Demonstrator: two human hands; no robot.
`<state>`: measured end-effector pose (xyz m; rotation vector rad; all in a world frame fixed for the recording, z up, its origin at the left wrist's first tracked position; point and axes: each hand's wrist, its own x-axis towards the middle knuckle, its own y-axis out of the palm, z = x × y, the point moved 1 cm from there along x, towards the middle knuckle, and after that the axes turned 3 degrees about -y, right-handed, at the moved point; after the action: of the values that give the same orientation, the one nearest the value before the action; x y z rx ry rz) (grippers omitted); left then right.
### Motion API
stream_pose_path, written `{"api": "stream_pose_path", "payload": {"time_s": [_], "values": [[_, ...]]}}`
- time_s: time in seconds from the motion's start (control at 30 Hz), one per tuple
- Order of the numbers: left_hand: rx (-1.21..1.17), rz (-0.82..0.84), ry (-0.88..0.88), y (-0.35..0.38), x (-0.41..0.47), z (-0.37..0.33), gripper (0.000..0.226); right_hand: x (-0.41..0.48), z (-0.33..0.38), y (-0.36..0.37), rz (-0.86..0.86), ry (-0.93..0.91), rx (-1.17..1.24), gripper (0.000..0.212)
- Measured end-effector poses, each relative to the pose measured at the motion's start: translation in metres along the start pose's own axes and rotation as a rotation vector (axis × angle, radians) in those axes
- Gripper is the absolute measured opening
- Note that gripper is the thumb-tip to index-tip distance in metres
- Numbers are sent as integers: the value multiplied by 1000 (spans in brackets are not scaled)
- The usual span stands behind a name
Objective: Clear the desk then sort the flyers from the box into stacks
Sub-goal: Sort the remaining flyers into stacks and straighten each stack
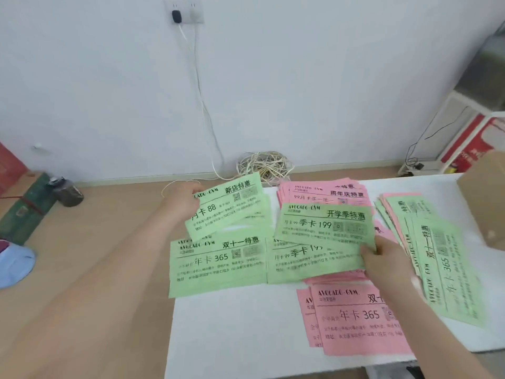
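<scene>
left hand (182, 201) grips the short left edge of a green 月卡 88 flyer (229, 206), which sits askew over more green sheets at the far left of the white tabletop (232, 324); right hand (386, 262) pinches the near right corner of a green 季卡 199 flyer (325, 222), over the matching green 季卡 stack (314, 259); all flyers are thin matte rectangular paper, black print, slightly rough edges; green 年卡 365 stack (218, 265) lies flat near left, edge to edge with the 季卡 stack; pink stack (322, 191) far middle, partly under the 199 flyer; pink 年卡 365 stack (360, 322) near middle, sheets loosely offset, right part hidden by the forearm; mixed fan (442, 258) of green and pink sheets at right, turned sideways; brown cardboard box (485, 206) at the right edge; coiled pale cable (265, 165) on the wood-look floor behind
</scene>
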<state>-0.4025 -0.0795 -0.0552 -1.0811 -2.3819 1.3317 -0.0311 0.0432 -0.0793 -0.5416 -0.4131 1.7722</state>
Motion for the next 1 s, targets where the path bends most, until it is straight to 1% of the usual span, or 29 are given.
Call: {"api": "stream_pose_path", "payload": {"time_s": [0.1, 0.23, 0.3, 0.4, 0.5, 0.53, 0.57, 0.6, 0.63, 0.67, 0.7, 0.77, 0.8, 0.83, 0.93, 1.0], "values": [[95, 35, 82, 15, 28, -8, 46, 0, -3, 2, -38, 42, 30, 20], [280, 20, 156, 38, 53, 4, 43, -5, -3, -6, -42, 143, 311, 19], [306, -15, 157, 47, 59, 11, 39, -8, -2, -10, -29, 167, 404, 21], [319, -76, 160, 57, 60, 17, 38, -12, -1, -14, 15, 182, 467, 24], [321, -182, 201, 56, 51, 13, 35, -15, 2, -14, 52, 188, 525, 24], [252, -203, 216, 53, 45, 8, 32, -16, 4, -14, 65, 188, 553, 24], [107, -197, 208, 47, 36, 0, 27, -17, 6, -13, 78, 184, 582, 24], [-107, -137, 159, 42, 23, -10, 21, -18, 8, -13, 94, 174, 607, 24], [-335, -11, 92, 38, 4, -21, 18, -19, 10, -11, 115, 159, 621, 25], [-541, 131, 44, 33, -19, -32, 22, -20, 12, -10, 147, 143, 629, 25], [-649, 264, 32, 31, -42, -39, 31, -22, 14, -7, 182, 126, 636, 26], [-665, 437, 55, 32, -80, -39, 48, -23, 18, 0, 237, 111, 642, 27], [-666, 473, 50, 35, -94, -36, 53, -24, 18, 4, 250, 109, 627, 27], [-688, 480, 27, 38, -104, -30, 55, -25, 19, 8, 258, 106, 596, 26], [-838, 441, -38, 43, -128, -13, 43, -27, 15, 22, 241, 48, 397, 26], [-900, 408, -106, 49, -144, -9, 46, -28, 12, 31, 245, -1, 277, 26]]}}
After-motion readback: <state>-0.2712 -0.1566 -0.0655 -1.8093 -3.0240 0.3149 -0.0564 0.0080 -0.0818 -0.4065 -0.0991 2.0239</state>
